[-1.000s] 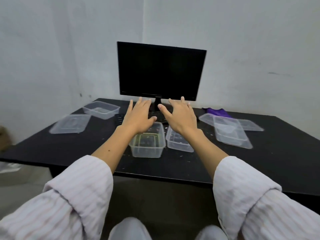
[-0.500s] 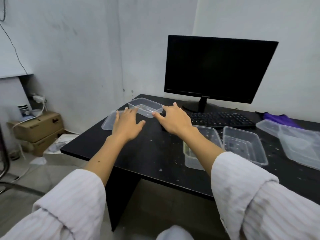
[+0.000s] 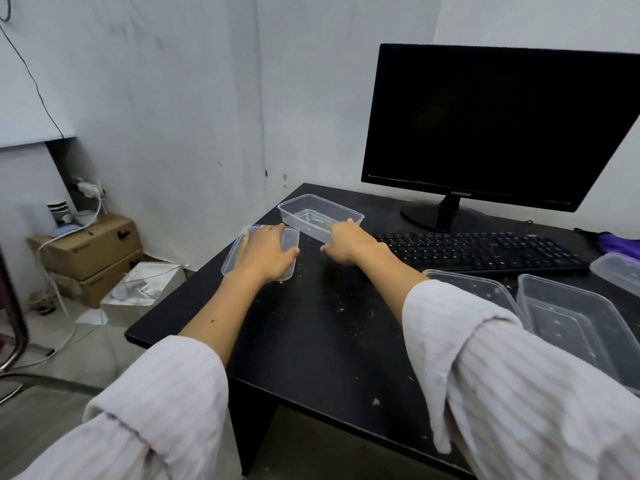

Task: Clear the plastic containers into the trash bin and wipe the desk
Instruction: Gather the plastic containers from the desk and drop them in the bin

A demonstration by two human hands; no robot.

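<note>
Black desk (image 3: 311,341) is seen against a pale wall, its top speckled with crumbs. A dark monitor (image 3: 498,123) is stood at the back right, with a black keyboard (image 3: 485,251) laid in front of it. Cardboard boxes (image 3: 90,251) are stacked on the floor to the left. Two striped sleeves (image 3: 519,393) are extended from the bottom edge. Two clear containers (image 3: 575,317) are placed side by side at the right edge of the desk, a third one partly cut off behind them. A deep clear container (image 3: 311,213) is set at the far left corner; right hand (image 3: 349,244) is laid against its near end, fingers curled onto the rim, grip not fully closed. A flat clear lid (image 3: 235,252) is lying just beside it at the desk's left edge; left hand (image 3: 266,254) is spread flat on top, fingers wide, nothing clasped. A purple cloth (image 3: 620,242) is glimpsed far right, behind the keyboard.
</note>
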